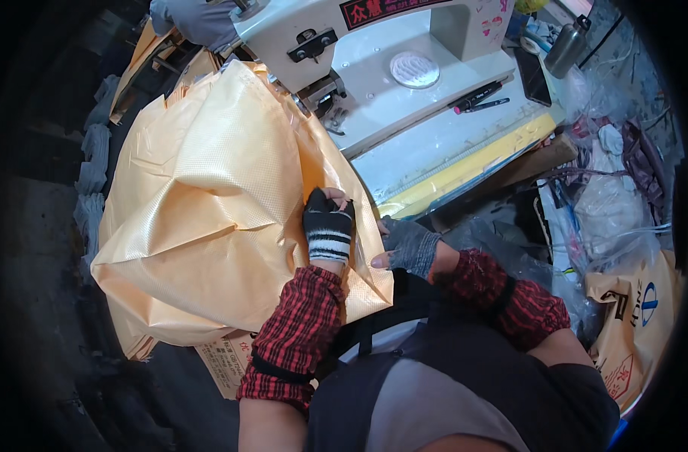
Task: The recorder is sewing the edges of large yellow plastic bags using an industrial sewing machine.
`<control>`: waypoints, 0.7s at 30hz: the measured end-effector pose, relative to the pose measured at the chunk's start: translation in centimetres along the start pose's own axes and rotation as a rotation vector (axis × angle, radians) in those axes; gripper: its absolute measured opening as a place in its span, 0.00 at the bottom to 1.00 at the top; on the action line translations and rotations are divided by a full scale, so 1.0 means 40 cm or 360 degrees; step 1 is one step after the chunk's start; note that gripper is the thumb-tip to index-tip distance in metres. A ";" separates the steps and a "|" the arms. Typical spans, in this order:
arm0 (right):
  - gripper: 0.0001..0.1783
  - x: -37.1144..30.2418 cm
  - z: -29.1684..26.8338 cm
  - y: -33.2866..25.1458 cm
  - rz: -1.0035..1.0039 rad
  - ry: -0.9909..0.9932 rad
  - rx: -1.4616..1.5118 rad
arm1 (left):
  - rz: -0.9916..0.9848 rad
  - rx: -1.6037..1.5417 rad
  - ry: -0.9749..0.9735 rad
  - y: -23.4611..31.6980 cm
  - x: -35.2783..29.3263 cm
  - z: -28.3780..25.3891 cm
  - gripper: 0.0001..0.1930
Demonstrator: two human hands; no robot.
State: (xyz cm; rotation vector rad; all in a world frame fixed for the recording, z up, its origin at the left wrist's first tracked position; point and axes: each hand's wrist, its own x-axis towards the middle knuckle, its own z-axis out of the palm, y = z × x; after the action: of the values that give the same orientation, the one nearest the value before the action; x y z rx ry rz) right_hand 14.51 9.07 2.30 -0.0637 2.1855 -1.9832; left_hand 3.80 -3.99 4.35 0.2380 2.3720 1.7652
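A large pale yellow-orange woven plastic sack [238, 173] spreads across the left and middle, creased and bulging. Its upper edge lies against the needle end of a white sewing machine [449, 34]. My left hand [330, 226], in a black fingerless glove with white stripes, rests over the sack's right part, fingers curled on a fold of it. At the sack's right border is my right hand [408, 247], in a grey fingerless glove. Its thumb and fingers close on the edge there; the fingertips are partly hidden.
On the machine bed lie a round white disc [414, 69], pens [480, 98] and a dark phone [532, 77]. A grey metal bottle [568, 47] stands beyond. Clear plastic wrap [608, 203] and a printed sack [634, 316] fill the right side. A printed tan piece [225, 363] shows under the large sack.
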 end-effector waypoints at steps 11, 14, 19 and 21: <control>0.20 0.152 -0.080 -0.058 0.0376 0.0202 0.1433 | 0.0372 0.0565 -0.0407 -0.010 0.006 -0.022 0.10; 0.15 0.176 -0.086 -0.018 0.0344 0.0200 0.1411 | 0.0323 0.0535 -0.0682 0.005 -0.014 -0.032 0.13; 0.19 0.181 -0.088 -0.053 0.0417 0.0080 0.1245 | 0.0731 0.1148 -0.0819 0.150 -0.094 -0.030 0.20; 0.22 0.196 -0.082 -0.031 0.0402 0.0175 0.0671 | 0.1008 0.1680 -0.0820 0.236 -0.136 -0.044 0.27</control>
State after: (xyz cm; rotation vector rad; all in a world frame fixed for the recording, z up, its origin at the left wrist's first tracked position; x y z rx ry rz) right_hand 6.14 10.94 2.94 0.3680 1.6821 -2.2853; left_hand 8.91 -4.20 14.13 1.4693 2.6610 0.2513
